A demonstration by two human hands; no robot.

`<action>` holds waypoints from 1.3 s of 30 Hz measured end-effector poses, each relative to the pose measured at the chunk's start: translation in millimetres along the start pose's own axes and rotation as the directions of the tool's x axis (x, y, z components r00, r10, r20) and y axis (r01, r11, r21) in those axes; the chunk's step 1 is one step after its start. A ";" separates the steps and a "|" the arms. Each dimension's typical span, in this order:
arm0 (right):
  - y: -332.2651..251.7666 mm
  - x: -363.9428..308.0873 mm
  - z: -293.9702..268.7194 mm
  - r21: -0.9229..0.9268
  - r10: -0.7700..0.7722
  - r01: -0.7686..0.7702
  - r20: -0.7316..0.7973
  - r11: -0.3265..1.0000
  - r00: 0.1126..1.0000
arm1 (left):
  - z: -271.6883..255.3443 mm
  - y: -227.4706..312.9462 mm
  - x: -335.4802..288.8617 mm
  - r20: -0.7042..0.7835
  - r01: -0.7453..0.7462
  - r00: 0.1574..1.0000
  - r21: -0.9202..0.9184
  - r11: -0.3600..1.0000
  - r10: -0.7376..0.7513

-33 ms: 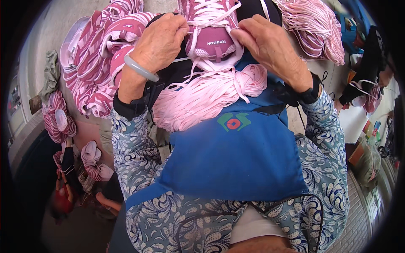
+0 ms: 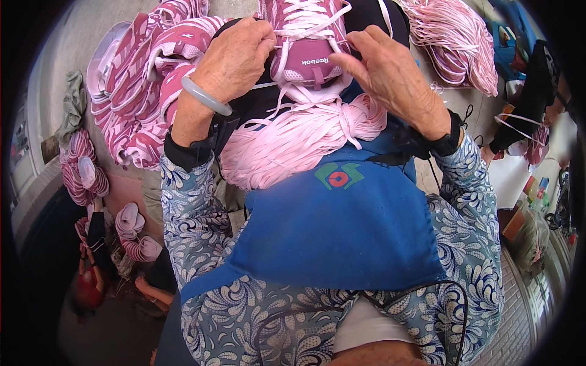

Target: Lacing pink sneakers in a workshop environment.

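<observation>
A pink and maroon sneaker (image 2: 308,56) lies toe toward me between my hands, with white laces (image 2: 303,17) crossing its tongue. My left hand (image 2: 235,61) is closed at the shoe's left edge, its fingertips pinching the shoelace where it leaves the eyelets. Over the right edge is my right hand (image 2: 394,79), its thumb stretched across the toe side and apart from the index finger; nothing shows gripped between them. Below the toe rests a bundle of pale pink laces (image 2: 293,146), tied near its right end, on my blue apron (image 2: 348,238).
Stacked pink shoe uppers (image 2: 131,91) stand at the left. A second bundle of pink laces (image 2: 455,46) lies at the far right. More shoe stacks (image 2: 85,171) and a co-worker in red (image 2: 88,287) are at the lower left. Another person's dark-sleeved arm (image 2: 528,110) works at the right edge.
My right thumb has moved away from the index finger and out over the toe; the hand has shifted slightly right. My left hand stays almost in place.
</observation>
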State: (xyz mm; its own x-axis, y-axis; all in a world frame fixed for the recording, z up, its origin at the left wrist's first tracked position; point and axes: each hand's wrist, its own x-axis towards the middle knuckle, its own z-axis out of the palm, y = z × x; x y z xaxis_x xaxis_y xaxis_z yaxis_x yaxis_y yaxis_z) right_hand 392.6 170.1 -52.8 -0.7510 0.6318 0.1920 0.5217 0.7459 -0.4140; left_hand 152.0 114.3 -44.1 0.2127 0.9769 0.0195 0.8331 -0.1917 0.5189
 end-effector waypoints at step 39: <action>-29.0 27.3 37.1 0.282 -0.022 0.046 -0.087 0.958 0.996 | 65.2 6.1 -16.7 -0.451 0.040 0.864 -0.383 0.923 -0.224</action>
State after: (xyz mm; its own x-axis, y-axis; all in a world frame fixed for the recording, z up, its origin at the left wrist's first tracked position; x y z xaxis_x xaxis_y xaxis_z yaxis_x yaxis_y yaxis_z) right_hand 341.9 157.9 -68.5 -0.7243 0.6311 0.2776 0.3514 0.6843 -0.6389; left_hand 186.8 90.7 -97.0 -0.2334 0.9294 0.2858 0.5821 -0.1019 0.8067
